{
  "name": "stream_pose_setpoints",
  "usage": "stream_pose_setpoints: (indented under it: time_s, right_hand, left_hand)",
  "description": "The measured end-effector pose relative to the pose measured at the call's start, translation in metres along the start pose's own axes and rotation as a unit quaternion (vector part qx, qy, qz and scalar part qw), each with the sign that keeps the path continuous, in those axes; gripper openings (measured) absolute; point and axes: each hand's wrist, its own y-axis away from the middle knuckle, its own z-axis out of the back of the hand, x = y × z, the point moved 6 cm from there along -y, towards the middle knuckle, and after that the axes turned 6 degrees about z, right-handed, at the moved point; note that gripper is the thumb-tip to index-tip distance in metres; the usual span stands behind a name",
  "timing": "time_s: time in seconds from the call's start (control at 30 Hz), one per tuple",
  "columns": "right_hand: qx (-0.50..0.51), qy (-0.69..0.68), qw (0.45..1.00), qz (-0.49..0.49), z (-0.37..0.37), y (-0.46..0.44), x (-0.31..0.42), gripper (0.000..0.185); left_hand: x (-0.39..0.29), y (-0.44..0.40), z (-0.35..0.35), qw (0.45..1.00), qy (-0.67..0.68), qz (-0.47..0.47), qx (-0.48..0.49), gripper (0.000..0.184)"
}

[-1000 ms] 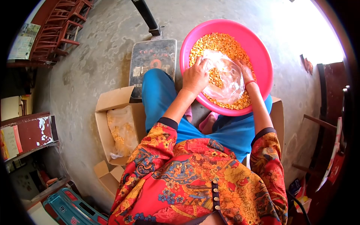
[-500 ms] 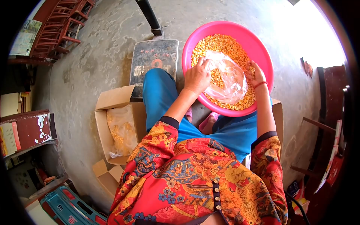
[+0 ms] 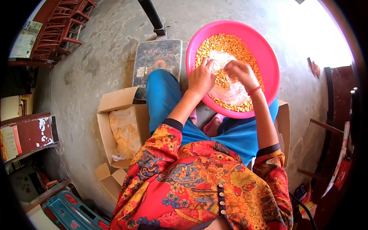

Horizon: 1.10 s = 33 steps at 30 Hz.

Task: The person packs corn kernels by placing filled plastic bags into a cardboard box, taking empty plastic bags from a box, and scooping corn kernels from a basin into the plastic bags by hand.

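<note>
A large pink basin [image 3: 271,73] holds a bed of loose yellow-orange corn kernels [image 3: 230,41]. On the kernels lies a clear plastic bag [image 3: 234,96], with some kernels showing in or through it. My left hand [image 3: 202,78] pinches the bag's edge at the basin's left side. Over the bag, near its middle, is my right hand [image 3: 242,74], its fingers curled downward and blurred by motion. Whether kernels are in it is hidden.
A platform scale [image 3: 158,57] stands left of the basin. Beside my left leg an open cardboard box [image 3: 104,130] holds a plastic bag of kernels [image 3: 126,132]; another box [image 3: 283,126] is by my right leg. Red chairs [image 3: 63,28] stand far left.
My right hand has moved left from the kernels at the basin's right side to above the bag. The bag has sunk flatter on its right side. My left hand keeps its grip.
</note>
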Motion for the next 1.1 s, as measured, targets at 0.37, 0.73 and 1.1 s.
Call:
stream_pose_setpoints:
  time_s: [0.37,0.73,1.1]
  right_hand:
    - [-0.206,0.496,0.83,0.152,0.052,0.001,-0.008,0.031]
    - [-0.143,0.39,0.897,0.15,0.048,0.017,0.047,0.01]
    - [-0.184,-0.017,0.983,-0.02,0.117,-0.003,-0.047,0.034]
  left_hand:
    - [0.001,0.0,-0.001,1.0,-0.004,0.001,-0.003,0.037]
    - [0.002,-0.001,-0.002,1.0,0.017,0.0,-0.006,0.044]
    - [0.001,0.0,-0.001,1.0,0.002,0.003,0.002,0.046]
